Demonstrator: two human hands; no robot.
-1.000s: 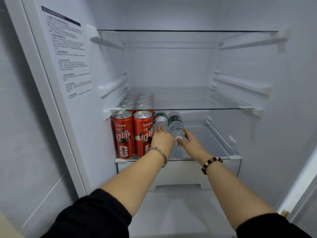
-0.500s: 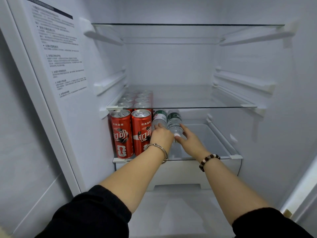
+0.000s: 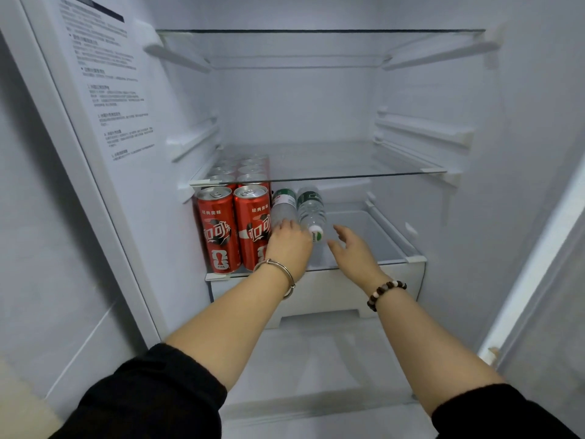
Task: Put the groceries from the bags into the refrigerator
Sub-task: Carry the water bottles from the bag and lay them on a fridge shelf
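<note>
- Printed notice (image 3: 114,90): lines of small text on the refrigerator's left inner wall; too blurred to read.
- Left sleeve (image 3: 142,400): black, pushed up to leave the forearm bare.
- Cans (image 3: 235,226): red, upright, in two rows along the left edge of the bottom shelf (image 3: 395,262), running from its front edge towards the back. The rear cans are seen only through the middle shelf (image 3: 348,177) above them.
- Bangle (image 3: 281,270): a thin metal ring on the left wrist.
- Left hand (image 3: 289,245): palm down, its grip laid over the neck end of the left bottle (image 3: 283,207), with the fingers curved around it.
- Left bottle: clear, with a green label, lying on its side on the bottom shelf, touching the nearest row of cans. Its cap is hidden under the hand.
- Right bottle (image 3: 311,207): same kind, lying just beside the left one, with its white cap (image 3: 316,230) towards the shelf's front edge.
- Right hand (image 3: 351,248): grip released, fingers spread and relaxed, just right of the right bottle's cap and not touching it, above the shelf's front edge.
- Bead bracelet (image 3: 384,293): dark and pale beads on the right wrist.
- Drawer (image 3: 332,296): white, directly beneath the bottom shelf.
- Top shelf (image 3: 316,31): glass, spanning the compartment.
- Right sleeve (image 3: 493,416): black.
</note>
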